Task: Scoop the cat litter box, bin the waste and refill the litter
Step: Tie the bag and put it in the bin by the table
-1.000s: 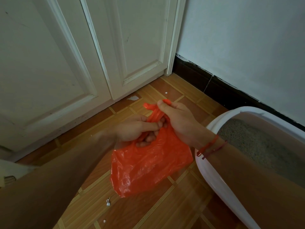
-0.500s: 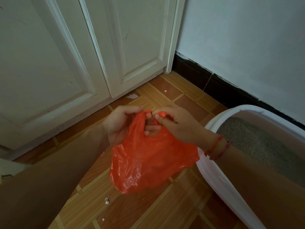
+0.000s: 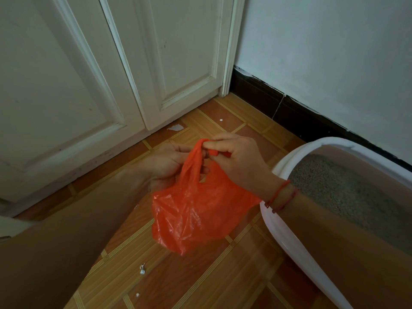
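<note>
Fingers of the right hand [image 3: 240, 161]: thumb and forefinger [image 3: 223, 148] pinched narrowly on the twisted top of one handle of the orange plastic bag [image 3: 200, 215], the remaining fingers curled beneath. Fingers of the left hand [image 3: 166, 167]: curled round the bag's neck from the opposite side, the fingertips [image 3: 204, 169] showing through the handle loop; how firmly they grip cannot be told. The two hands meet at the bag's top, and the bag hangs below them, crumpled and bulging, clear of the tiled floor [image 3: 200, 282]. Two red cords [image 3: 281, 196] circle the right wrist. Just right of the bag lies the white litter box [image 3: 287, 240], its rim passing under the right forearm; whether bag and rim touch cannot be told. Grey litter [image 3: 347, 192] covers the box's bottom. Small white scraps [image 3: 142, 269] lie on the floor below the bag. Behind the hands stand white panelled doors [image 3: 178, 63]; to their right, a pale wall [image 3: 323, 52] with a dark skirting [image 3: 278, 103].
</note>
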### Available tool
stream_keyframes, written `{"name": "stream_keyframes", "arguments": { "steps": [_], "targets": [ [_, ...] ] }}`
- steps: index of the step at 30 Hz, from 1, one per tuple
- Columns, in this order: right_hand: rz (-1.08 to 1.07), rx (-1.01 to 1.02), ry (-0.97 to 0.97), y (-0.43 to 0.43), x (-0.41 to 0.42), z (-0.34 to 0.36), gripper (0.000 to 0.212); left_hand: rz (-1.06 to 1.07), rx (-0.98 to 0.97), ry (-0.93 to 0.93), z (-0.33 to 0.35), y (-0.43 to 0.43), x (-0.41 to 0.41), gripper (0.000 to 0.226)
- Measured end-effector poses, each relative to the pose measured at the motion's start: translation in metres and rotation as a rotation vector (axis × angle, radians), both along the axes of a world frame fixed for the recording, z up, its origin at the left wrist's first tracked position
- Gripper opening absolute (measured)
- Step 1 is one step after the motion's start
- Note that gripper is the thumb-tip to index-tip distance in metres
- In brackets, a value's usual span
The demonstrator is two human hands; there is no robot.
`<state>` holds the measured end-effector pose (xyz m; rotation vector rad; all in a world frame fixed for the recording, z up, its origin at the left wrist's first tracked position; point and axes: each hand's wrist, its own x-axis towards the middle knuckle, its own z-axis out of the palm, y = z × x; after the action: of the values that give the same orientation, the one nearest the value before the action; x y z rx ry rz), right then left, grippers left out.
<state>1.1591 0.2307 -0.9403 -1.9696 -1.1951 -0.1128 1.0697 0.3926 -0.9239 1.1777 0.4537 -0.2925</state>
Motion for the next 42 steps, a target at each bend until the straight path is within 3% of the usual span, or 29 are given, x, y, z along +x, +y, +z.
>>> {"name": "stream_keyframes", "arguments": {
  "steps": [7,11,17,22,26,34,42],
  "targets": [
    [-0.062,0.146,0.513,-0.012,0.002,0.017,0.017,0.148,0.221,-0.036,0.0,0.013,-0.001,0.043],
    [-0.13,0.189,0.597,-0.014,0.007,0.018,0.018,0.291,0.364,-0.071,-0.002,0.021,0.001,0.024],
    [-0.179,0.203,0.758,-0.021,0.008,0.011,0.013,0.441,0.356,-0.035,-0.008,0.034,-0.002,0.02],
    [-0.162,0.264,1.061,-0.03,0.01,0.008,0.019,0.568,0.311,-0.002,-0.01,0.043,-0.004,0.018],
    [-0.159,0.246,1.128,-0.046,0.018,-0.002,0.027,0.676,0.392,0.029,-0.013,0.052,-0.009,0.01],
    [-0.312,0.294,1.173,-0.06,0.022,-0.015,0.02,0.713,0.475,0.058,-0.019,0.067,-0.015,0.018],
    [-0.264,0.344,1.291,-0.047,0.015,-0.005,0.021,0.62,0.231,-0.068,-0.01,0.054,-0.013,0.022]
  ]
}}
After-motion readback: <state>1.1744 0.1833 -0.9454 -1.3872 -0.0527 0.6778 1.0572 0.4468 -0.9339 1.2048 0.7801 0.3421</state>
